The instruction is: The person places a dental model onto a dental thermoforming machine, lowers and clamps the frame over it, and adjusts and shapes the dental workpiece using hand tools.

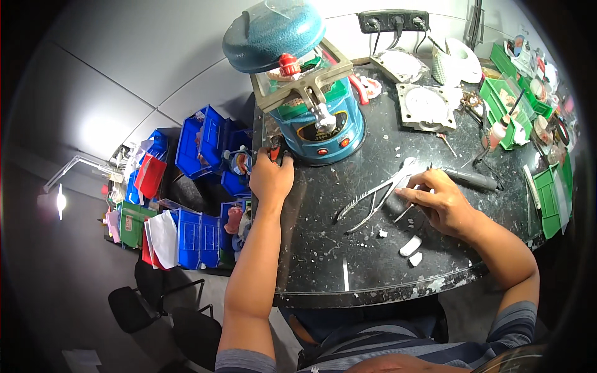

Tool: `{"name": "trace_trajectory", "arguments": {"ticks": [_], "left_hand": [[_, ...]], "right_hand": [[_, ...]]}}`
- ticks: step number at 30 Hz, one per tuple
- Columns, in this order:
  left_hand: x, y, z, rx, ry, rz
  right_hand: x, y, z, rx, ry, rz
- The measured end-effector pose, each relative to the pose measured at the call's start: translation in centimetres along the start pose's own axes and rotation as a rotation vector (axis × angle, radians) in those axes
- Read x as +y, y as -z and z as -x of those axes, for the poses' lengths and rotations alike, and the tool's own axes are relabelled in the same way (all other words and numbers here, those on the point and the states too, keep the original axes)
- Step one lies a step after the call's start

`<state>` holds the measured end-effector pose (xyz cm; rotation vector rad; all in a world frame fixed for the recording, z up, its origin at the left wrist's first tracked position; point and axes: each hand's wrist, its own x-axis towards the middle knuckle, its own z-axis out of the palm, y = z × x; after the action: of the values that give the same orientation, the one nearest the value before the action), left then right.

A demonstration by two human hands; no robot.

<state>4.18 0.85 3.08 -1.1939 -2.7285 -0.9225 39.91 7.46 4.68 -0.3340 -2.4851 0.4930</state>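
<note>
Beside the base of a blue machine (323,133) with a metal clamp frame, my left hand (272,180) pinches a small orange-and-black object (274,149). Most of that object is hidden by the fingers and the machine's shadow. Over the right half of the black bench my right hand (443,202) is closed, fingers bent around a slim metal tool (404,212) whose thin end sticks out below. Silver pliers (378,194) with ridged handles lie just left of that hand. Nearer me are white plaster pieces (410,246) and a small white chip (382,234).
A dark cylindrical handpiece (471,179) with a cord lies right of my right hand. Metal plates (426,107) and a white cup (444,67) stand at the back. Green bins (505,105) line the right side; blue bins (199,236) stand left of the bench, near a black chair (130,309).
</note>
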Motion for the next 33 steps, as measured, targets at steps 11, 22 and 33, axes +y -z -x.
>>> {"name": "trace_trajectory", "arguments": {"ticks": [11, 22, 33], "left_hand": [[-0.5, -0.1, 0.0, 0.025, -0.031, 0.074], [-0.4, -0.4, 0.2, 0.024, -0.040, 0.060], [-0.7, -0.6, 0.2, 0.009, -0.066, 0.069]], "right_hand": [[-2.2, 0.8, -0.2, 0.167, 0.086, 0.048], [-2.0, 1.5, 0.6, 0.274, 0.164, 0.051], [-1.1, 0.1, 2.1, 0.514, 0.085, 0.018]]}}
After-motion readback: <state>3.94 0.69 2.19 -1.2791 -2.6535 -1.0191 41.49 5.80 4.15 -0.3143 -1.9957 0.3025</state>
